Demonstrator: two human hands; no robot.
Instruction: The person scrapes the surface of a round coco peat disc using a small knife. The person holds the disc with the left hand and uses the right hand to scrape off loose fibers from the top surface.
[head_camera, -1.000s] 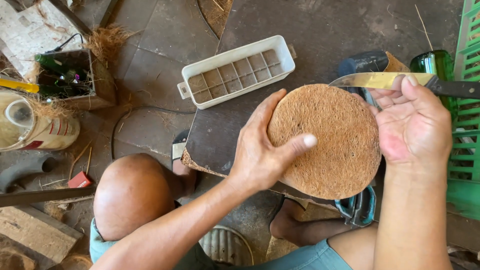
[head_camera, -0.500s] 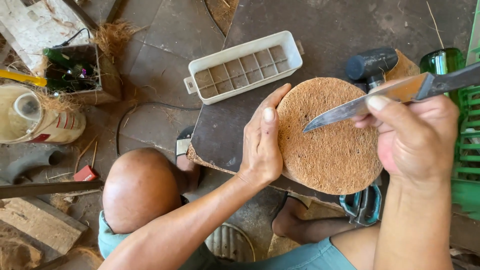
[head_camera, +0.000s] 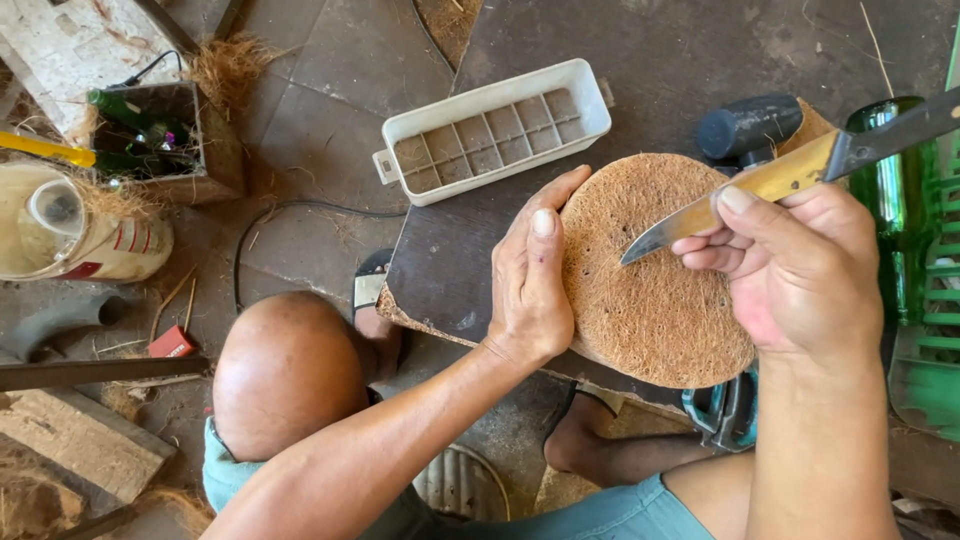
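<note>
A round, flat brown coir disc (head_camera: 650, 290) lies on a dark wooden board (head_camera: 450, 270) above my lap. My left hand (head_camera: 530, 280) presses on the disc's left edge, fingers flat and together. My right hand (head_camera: 790, 270) is closed around a knife (head_camera: 760, 185) with a yellowish middle and a dark far end. The knife slants down to the left, and its silver tip rests on the disc's upper middle, just right of my left thumb.
A white compartmented plastic tray (head_camera: 490, 130) sits behind the disc. A black tool (head_camera: 750, 125), a green bottle (head_camera: 890, 180) and a green crate (head_camera: 935, 340) stand right. Teal-handled scissors (head_camera: 725, 410) lie under the board. My knee (head_camera: 290, 370) and a bottle box (head_camera: 150, 140) are left.
My right hand turned the knife from lying level above the disc to pointing its tip onto the disc. My left hand slid from across the disc to its left edge.
</note>
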